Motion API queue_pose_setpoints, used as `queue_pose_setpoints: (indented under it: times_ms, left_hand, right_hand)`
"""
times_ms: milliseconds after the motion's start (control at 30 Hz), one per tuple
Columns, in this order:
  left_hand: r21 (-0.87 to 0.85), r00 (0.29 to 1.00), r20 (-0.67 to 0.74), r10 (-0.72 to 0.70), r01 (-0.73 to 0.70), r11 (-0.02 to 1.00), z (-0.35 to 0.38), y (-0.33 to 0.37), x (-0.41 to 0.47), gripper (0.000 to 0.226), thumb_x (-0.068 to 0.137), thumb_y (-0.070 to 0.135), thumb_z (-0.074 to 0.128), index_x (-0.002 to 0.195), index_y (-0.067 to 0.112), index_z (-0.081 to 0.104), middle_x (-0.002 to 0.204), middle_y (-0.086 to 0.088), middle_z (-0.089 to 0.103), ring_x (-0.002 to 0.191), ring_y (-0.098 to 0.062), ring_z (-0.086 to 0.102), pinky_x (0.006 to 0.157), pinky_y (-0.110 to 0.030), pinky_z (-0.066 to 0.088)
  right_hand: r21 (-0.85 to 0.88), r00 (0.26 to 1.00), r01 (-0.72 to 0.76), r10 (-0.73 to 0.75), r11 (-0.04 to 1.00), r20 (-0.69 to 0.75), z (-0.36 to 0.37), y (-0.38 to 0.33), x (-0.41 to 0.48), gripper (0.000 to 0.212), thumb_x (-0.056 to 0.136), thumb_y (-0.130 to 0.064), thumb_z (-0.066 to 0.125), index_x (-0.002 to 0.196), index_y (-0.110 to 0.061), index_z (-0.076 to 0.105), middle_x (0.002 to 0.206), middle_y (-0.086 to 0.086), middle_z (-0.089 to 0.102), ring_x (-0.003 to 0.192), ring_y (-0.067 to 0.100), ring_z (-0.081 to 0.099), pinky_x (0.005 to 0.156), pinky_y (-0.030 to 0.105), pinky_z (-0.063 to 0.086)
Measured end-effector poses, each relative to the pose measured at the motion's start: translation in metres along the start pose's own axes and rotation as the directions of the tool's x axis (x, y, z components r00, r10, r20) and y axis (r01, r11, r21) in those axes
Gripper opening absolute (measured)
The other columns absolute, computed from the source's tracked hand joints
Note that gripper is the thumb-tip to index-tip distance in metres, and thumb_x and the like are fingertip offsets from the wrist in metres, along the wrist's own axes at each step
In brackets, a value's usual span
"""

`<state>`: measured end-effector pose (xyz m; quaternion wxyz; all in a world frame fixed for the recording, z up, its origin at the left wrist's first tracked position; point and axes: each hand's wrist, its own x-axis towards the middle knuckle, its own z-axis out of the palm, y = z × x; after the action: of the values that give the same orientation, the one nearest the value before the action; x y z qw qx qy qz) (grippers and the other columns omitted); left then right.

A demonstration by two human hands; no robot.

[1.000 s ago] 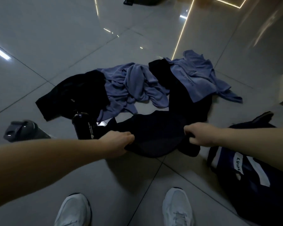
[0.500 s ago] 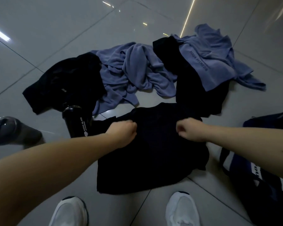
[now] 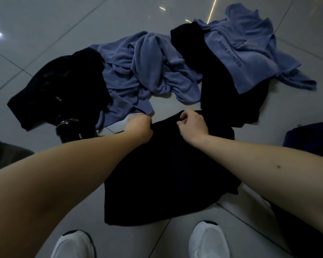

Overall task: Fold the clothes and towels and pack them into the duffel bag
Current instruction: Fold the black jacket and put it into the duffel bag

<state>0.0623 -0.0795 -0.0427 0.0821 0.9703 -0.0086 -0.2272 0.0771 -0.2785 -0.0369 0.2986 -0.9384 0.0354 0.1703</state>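
Observation:
A black garment lies spread flat on the tiled floor in front of my feet. My left hand pinches its far edge on the left, and my right hand grips the same edge a little to the right. Beyond it lie a crumpled blue towel, a second blue towel with dark lettering, a black piece at the left and another black piece under the lettered towel. The dark duffel bag shows at the right edge, mostly hidden by my right arm.
A black shaker bottle lies just left of my left hand. A grey object sits at the far left edge. My two white shoes stand at the near edge of the garment.
The black garment went from bunched and lifted between my hands to laid out flat on the floor. My hands moved closer together along its far edge, and my view dropped nearer the floor.

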Motion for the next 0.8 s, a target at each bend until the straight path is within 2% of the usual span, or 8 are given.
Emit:
queue_pose_setpoints:
  times_ms: [133, 200, 433, 567, 633, 667, 733, 800]
  left_hand:
    - [0.009, 0.990, -0.079, 0.121, -0.121, 0.993, -0.005, 0.000, -0.013, 0.022, 0.092, 0.033, 0.062, 0.085, 0.015, 0.053, 0.089, -0.005, 0.046, 0.087, -0.030, 0.050, 0.069, -0.038, 0.038]
    - [-0.070, 0.995, -0.067, 0.068, -0.073, 0.995, -0.010, 0.004, -0.022, 0.023, 0.090, 0.030, 0.065, 0.084, 0.016, 0.047, 0.091, -0.006, 0.049, 0.087, -0.031, 0.054, 0.067, -0.039, 0.042]
    - [-0.132, 0.990, -0.141, 0.013, -0.032, 0.991, -0.025, 0.019, -0.059, 0.022, 0.085, 0.026, 0.068, 0.085, 0.016, 0.048, 0.091, -0.004, 0.052, 0.083, -0.028, 0.055, 0.067, -0.038, 0.045]
    - [-0.379, 1.000, 0.002, -0.025, 0.024, 0.925, -0.030, 0.028, -0.078, 0.025, 0.082, 0.028, 0.074, 0.091, 0.017, 0.053, 0.086, 0.000, 0.058, 0.081, -0.022, 0.055, 0.069, -0.033, 0.044]
    - [-0.531, 0.994, 0.099, -0.043, 0.090, 0.843, -0.030, 0.035, -0.086, 0.025, 0.081, 0.026, 0.077, 0.093, 0.013, 0.058, 0.080, 0.002, 0.059, 0.075, -0.017, 0.057, 0.069, -0.032, 0.046]
    - [-0.627, 0.984, 0.165, -0.067, 0.157, 0.763, -0.029, 0.038, -0.089, 0.021, 0.082, 0.021, 0.076, 0.093, 0.011, 0.061, 0.078, 0.000, 0.061, 0.072, -0.016, 0.059, 0.068, -0.030, 0.048]
    - [-0.791, 0.936, 0.333, -0.112, 0.342, 0.508, -0.028, 0.042, -0.093, 0.009, 0.087, 0.007, 0.067, 0.093, 0.009, 0.060, 0.078, -0.008, 0.064, 0.068, -0.018, 0.064, 0.064, -0.030, 0.051]
    - [-0.840, 0.885, 0.451, -0.116, 0.465, 0.279, -0.028, 0.044, -0.096, 0.015, 0.091, -0.006, 0.055, 0.096, 0.008, 0.053, 0.083, -0.015, 0.064, 0.076, -0.026, 0.068, 0.068, -0.036, 0.054]
  right_hand:
    - [0.212, 0.992, -0.121, 0.113, 0.970, 0.053, 0.004, -0.003, -0.014, 0.009, 0.093, -0.020, 0.063, 0.086, -0.020, 0.057, 0.078, 0.003, 0.070, 0.057, 0.020, 0.071, 0.064, 0.042, 0.062]
    - [0.338, 0.982, -0.181, 0.153, 0.924, 0.110, 0.006, -0.007, -0.024, 0.005, 0.095, -0.014, 0.061, 0.092, -0.012, 0.059, 0.078, 0.010, 0.072, 0.053, 0.021, 0.071, 0.057, 0.040, 0.062]
    - [0.595, 0.912, -0.398, 0.229, 0.698, 0.341, 0.012, -0.028, -0.056, 0.014, 0.103, -0.016, 0.051, 0.104, -0.003, 0.054, 0.090, 0.023, 0.071, 0.071, 0.038, 0.074, 0.070, 0.050, 0.063]
    - [0.666, 0.846, -0.523, 0.234, 0.532, 0.478, 0.018, -0.031, -0.072, 0.027, 0.102, -0.030, 0.054, 0.104, -0.004, 0.052, 0.091, 0.019, 0.065, 0.074, 0.038, 0.072, 0.073, 0.051, 0.062]
    - [0.691, 0.815, -0.575, 0.236, 0.437, 0.529, 0.022, -0.031, -0.076, 0.031, 0.100, -0.035, 0.058, 0.108, -0.005, 0.056, 0.099, 0.019, 0.064, 0.082, 0.036, 0.070, 0.073, 0.048, 0.062]
    - [0.698, 0.802, -0.595, 0.240, 0.400, 0.547, 0.025, -0.030, -0.078, 0.033, 0.099, -0.035, 0.060, 0.112, -0.005, 0.060, 0.105, 0.019, 0.066, 0.086, 0.035, 0.070, 0.074, 0.047, 0.062]
    - [0.702, 0.785, -0.619, 0.257, 0.354, 0.563, 0.032, -0.026, -0.080, 0.033, 0.095, -0.031, 0.065, 0.117, -0.005, 0.066, 0.108, 0.018, 0.070, 0.090, 0.032, 0.069, 0.081, 0.049, 0.061]
    - [0.687, 0.762, -0.648, 0.290, 0.329, 0.579, 0.037, -0.024, -0.085, 0.042, 0.084, -0.022, 0.074, 0.122, -0.006, 0.065, 0.108, 0.015, 0.072, 0.090, 0.029, 0.070, 0.086, 0.050, 0.059]
